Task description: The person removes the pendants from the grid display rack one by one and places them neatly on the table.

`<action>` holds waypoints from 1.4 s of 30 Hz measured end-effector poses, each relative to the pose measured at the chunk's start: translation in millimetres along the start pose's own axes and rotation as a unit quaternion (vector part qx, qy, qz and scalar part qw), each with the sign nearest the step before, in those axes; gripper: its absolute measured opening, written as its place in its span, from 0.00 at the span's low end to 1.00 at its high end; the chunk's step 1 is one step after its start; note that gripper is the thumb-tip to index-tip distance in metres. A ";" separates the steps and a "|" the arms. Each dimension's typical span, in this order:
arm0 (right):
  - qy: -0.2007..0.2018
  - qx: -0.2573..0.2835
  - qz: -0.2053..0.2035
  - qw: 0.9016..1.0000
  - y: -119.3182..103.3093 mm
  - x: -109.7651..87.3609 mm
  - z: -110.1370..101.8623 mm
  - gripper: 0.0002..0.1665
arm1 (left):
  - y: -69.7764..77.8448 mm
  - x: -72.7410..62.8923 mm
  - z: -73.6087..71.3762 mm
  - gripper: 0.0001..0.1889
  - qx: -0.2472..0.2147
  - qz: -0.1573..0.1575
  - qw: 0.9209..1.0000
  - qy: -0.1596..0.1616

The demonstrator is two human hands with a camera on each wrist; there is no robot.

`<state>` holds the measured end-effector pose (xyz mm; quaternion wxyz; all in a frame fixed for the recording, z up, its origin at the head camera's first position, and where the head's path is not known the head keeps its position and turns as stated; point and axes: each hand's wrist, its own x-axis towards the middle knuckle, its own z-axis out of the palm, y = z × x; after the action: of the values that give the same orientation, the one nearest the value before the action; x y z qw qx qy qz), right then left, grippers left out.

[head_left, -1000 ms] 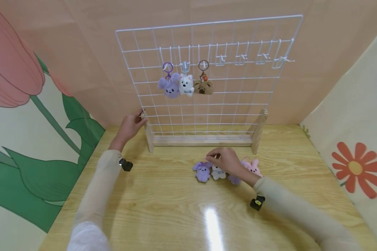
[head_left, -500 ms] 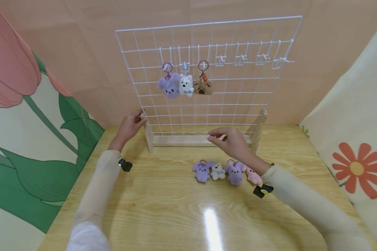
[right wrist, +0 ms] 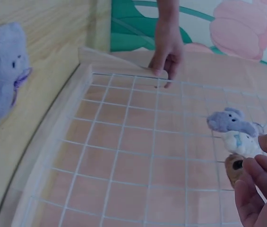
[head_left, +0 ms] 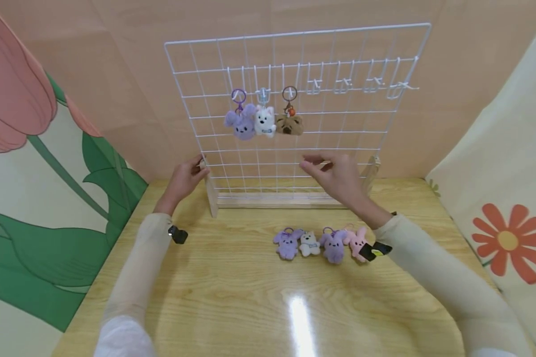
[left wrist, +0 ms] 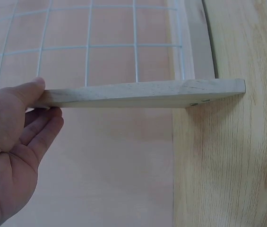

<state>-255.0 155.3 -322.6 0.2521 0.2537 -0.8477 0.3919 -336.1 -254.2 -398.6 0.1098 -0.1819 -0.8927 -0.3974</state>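
My left hand (head_left: pixel 184 181) pinches the top of the rack's left wooden side post (left wrist: pixel 138 93), thumb on one face and fingers on the other. My right hand (head_left: pixel 337 176) is raised before the lower right part of the white wire grid rack (head_left: pixel 268 148), fingers loosely bent, a gap between thumb and fingertips and nothing in them. Up and left of it hang a purple plush keychain (head_left: pixel 243 125), a white dog plush keychain (head_left: pixel 265 122) and a brown bear plush keychain (head_left: pixel 289 125). In the right wrist view, the right hand overlaps the hanging plushes' edge.
On the wooden table (head_left: pixel 232 287) lie a purple plush keychain (head_left: pixel 288 245), a white one (head_left: pixel 309 244), a purple rabbit-eared one (head_left: pixel 334 246) and a pink rabbit (head_left: pixel 356 243), partly behind the right wrist camera (head_left: pixel 375 250). Several bare hooks (head_left: pixel 343 84) line the rack's upper right.
My right hand has risen from over the row of plush keychains to in front of the grid, uncovering them. The left hand stays at the post, and the hanging keychains have not moved.
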 end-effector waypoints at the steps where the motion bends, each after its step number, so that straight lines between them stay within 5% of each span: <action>1: 0.006 0.000 0.002 1.000 -1.7 3.1 -1.5 0.14 | 0.2 0.0 0.0 0.29 0.000 0.002 1.000 0.001; 24: 0.077 0.027 0.099 0.992 -20.4 65.8 -8.1 0.23 | -1.0 -1.4 0.8 0.29 0.002 0.003 1.000 0.003; 35: 0.114 0.045 0.098 0.988 -22.4 92.0 3.3 0.17 | -2.5 -0.3 0.8 0.29 -0.001 -0.003 1.000 0.003; 42: 0.113 0.064 0.143 0.981 -24.8 100.9 8.1 0.17 | -0.1 -0.4 0.0 0.29 -0.002 -0.005 1.000 0.006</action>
<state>-316.5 111.5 -250.7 0.2706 0.0997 -0.8146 0.5033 -335.8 -254.4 -398.8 0.1125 -0.1754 -0.8922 -0.4008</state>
